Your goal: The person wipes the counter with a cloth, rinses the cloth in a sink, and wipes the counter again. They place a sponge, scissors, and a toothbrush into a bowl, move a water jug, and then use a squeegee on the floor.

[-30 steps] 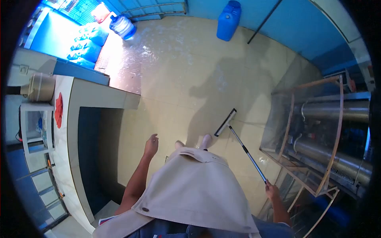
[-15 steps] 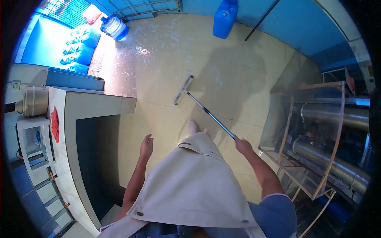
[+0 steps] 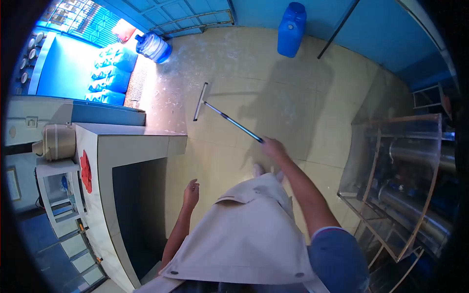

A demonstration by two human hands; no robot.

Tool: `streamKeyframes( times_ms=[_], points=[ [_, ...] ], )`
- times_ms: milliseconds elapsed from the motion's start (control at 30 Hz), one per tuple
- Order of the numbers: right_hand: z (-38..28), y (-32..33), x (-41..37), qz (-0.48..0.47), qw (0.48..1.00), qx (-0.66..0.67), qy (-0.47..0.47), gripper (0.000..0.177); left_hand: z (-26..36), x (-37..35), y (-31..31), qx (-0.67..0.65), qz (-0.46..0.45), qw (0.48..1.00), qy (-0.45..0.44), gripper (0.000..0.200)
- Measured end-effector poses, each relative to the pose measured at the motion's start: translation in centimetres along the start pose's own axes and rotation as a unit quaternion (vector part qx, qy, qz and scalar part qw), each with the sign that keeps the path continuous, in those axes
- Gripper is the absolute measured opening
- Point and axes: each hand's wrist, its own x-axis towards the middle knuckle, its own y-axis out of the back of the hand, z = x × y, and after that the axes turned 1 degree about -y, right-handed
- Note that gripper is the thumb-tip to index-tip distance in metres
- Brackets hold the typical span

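My right hand (image 3: 274, 148) is closed around the end of the handle of a floor squeegee (image 3: 236, 125). The handle slants away to the left, and the narrow crossbar head lies out on the pale tiled floor (image 3: 220, 151), turned nearly lengthwise to my view. Wet streaks show on the tiles beyond the head. Low on my left side, my left hand (image 3: 191, 194) hangs in the air with loosely bent fingers and nothing in it. A light apron (image 3: 249, 239) covers my front, and my shoes show just past its hem.
A white-topped counter (image 3: 141, 146) with a red cloth (image 3: 86, 171) stands on my left. At the far wall are a blue jerrycan (image 3: 291, 36) and a dark pole (image 3: 337, 30). A water bottle (image 3: 154, 47) sits by the doorway. A clear-panelled machine (image 3: 405, 171) is on my right.
My right hand has moved forward and left with the squeegee. Its head has shifted left and turned more upright in view. My left hand stays low at my side.
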Motion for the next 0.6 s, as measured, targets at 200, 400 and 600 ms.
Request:
streamKeyframes(
  times_ms=[200, 400, 600],
  points=[
    [14.1, 14.0, -26.6, -0.014, 0.975, -0.015, -0.222, 0.031, -4.0, 4.1, -3.6, 0.049, -0.052, 0.997, -0.026, 0.030],
    [18.9, 23.0, -38.7, -0.092, 0.884, 0.089, -0.450, 0.027, 4.4, 10.8, -6.4, 0.059, -0.048, 0.992, -0.104, 0.030],
    [32.2, 17.6, -25.7, -0.226, 0.912, -0.341, -0.014, 0.008, 16.7, 12.5, -4.5, -0.016, -0.064, 0.984, -0.164, 0.030]
  ],
)
